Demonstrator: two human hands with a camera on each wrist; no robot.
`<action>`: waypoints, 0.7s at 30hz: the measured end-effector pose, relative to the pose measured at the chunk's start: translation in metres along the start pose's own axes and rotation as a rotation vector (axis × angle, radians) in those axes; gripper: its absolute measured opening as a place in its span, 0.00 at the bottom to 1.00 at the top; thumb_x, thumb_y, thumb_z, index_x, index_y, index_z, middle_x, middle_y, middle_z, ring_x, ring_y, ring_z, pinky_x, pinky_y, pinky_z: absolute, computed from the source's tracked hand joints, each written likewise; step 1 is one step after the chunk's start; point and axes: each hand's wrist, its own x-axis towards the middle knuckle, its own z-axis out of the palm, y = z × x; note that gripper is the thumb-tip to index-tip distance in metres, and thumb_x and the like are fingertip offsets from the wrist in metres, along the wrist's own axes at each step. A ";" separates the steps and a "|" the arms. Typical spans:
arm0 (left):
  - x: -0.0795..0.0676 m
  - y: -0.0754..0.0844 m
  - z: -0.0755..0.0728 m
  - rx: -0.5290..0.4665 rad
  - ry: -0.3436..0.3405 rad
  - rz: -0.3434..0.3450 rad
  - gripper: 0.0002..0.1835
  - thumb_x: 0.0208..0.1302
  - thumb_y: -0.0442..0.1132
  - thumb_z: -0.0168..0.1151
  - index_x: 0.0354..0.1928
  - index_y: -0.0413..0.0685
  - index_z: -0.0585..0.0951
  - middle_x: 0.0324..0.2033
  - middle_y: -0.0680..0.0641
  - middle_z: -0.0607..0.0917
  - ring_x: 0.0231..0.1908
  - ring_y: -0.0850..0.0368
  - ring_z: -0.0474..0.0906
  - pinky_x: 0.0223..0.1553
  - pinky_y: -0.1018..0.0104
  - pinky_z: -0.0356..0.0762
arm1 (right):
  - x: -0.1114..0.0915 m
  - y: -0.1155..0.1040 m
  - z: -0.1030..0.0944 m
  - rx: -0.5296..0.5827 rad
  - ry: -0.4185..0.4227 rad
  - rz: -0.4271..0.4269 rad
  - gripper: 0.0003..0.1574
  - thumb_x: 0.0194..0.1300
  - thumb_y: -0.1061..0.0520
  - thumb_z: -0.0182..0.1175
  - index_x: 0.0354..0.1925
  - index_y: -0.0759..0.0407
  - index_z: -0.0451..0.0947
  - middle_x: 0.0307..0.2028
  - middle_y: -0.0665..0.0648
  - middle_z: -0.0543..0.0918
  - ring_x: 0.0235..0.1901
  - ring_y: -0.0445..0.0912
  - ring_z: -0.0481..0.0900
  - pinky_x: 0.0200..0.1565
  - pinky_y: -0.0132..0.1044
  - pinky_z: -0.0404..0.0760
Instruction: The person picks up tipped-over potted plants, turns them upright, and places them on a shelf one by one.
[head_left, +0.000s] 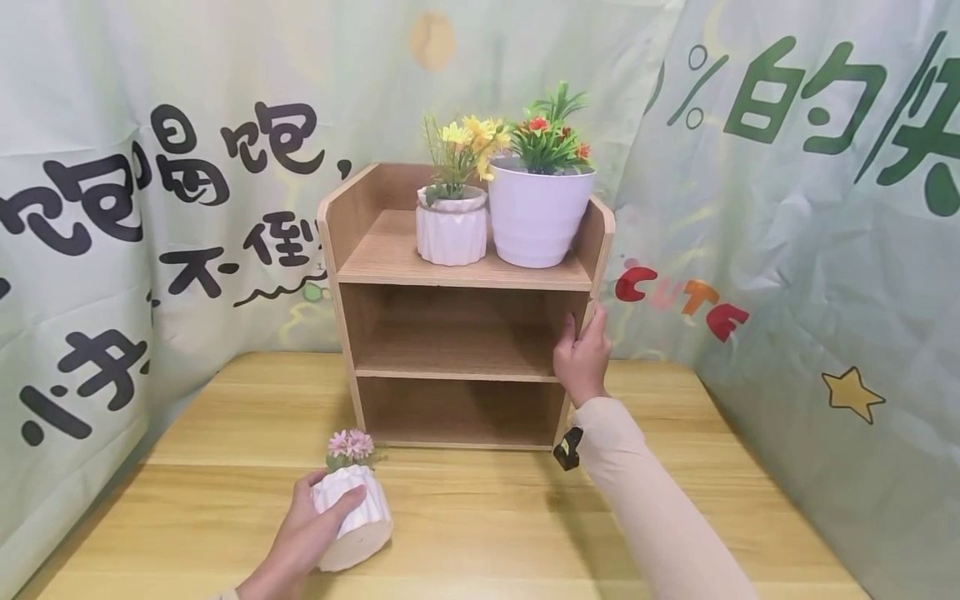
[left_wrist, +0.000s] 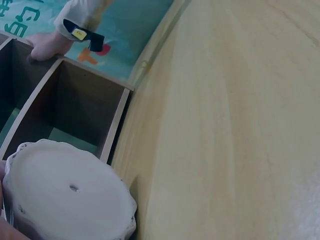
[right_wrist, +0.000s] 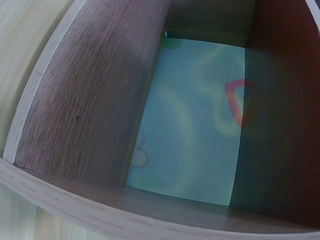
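A small white fluted pot [head_left: 356, 521] with pink flowers [head_left: 350, 446] is tilted in my left hand [head_left: 300, 533], the thumb across its side. Its pale base [left_wrist: 70, 190] faces the left wrist camera, with a small mark in the middle. Just behind it stands a wooden shelf [head_left: 453, 337] with two open compartments and a walled top. My right hand [head_left: 585, 358] grips the shelf's right side panel near the middle board, the thumb on the inner side. The right wrist view looks into a compartment [right_wrist: 90, 100]; the hand itself is out of that frame.
On the shelf's top stand a white fluted pot [head_left: 452, 229] with yellow flowers and a larger white pot [head_left: 538, 217] with red flowers and green leaves. The wooden table [head_left: 465, 517] extends around the shelf. Printed curtains [head_left: 787, 250] enclose its back and sides.
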 end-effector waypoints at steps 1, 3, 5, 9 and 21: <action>0.000 -0.001 0.000 -0.006 0.004 0.005 0.56 0.57 0.66 0.61 0.72 0.40 0.44 0.63 0.25 0.60 0.59 0.28 0.63 0.54 0.37 0.68 | 0.000 0.000 0.000 -0.002 -0.002 0.001 0.21 0.69 0.60 0.54 0.56 0.69 0.64 0.42 0.73 0.81 0.43 0.66 0.81 0.47 0.60 0.78; -0.001 -0.001 0.001 -0.017 0.012 0.016 0.55 0.58 0.65 0.61 0.73 0.42 0.44 0.63 0.24 0.60 0.59 0.27 0.63 0.54 0.36 0.67 | 0.000 -0.001 0.000 -0.002 -0.003 -0.001 0.21 0.69 0.60 0.54 0.56 0.70 0.64 0.42 0.73 0.81 0.44 0.66 0.81 0.47 0.60 0.78; -0.001 -0.002 0.002 -0.021 0.012 0.024 0.55 0.58 0.65 0.61 0.73 0.42 0.43 0.64 0.23 0.58 0.60 0.25 0.61 0.55 0.34 0.65 | 0.000 -0.001 -0.001 -0.003 -0.003 -0.002 0.21 0.69 0.60 0.54 0.56 0.70 0.64 0.42 0.73 0.80 0.44 0.66 0.81 0.47 0.60 0.78; -0.001 -0.004 0.002 -0.017 0.017 0.029 0.54 0.59 0.64 0.62 0.73 0.43 0.44 0.65 0.22 0.55 0.61 0.23 0.58 0.56 0.30 0.61 | -0.001 -0.001 -0.001 -0.007 -0.015 0.013 0.21 0.69 0.61 0.54 0.56 0.70 0.63 0.42 0.74 0.80 0.44 0.66 0.81 0.47 0.60 0.78; -0.005 0.010 -0.002 -0.094 0.121 0.109 0.50 0.60 0.58 0.64 0.73 0.48 0.47 0.59 0.31 0.67 0.52 0.40 0.72 0.45 0.59 0.73 | 0.001 -0.001 -0.002 -0.006 -0.007 0.001 0.20 0.69 0.60 0.54 0.55 0.68 0.63 0.39 0.74 0.80 0.41 0.66 0.81 0.45 0.59 0.79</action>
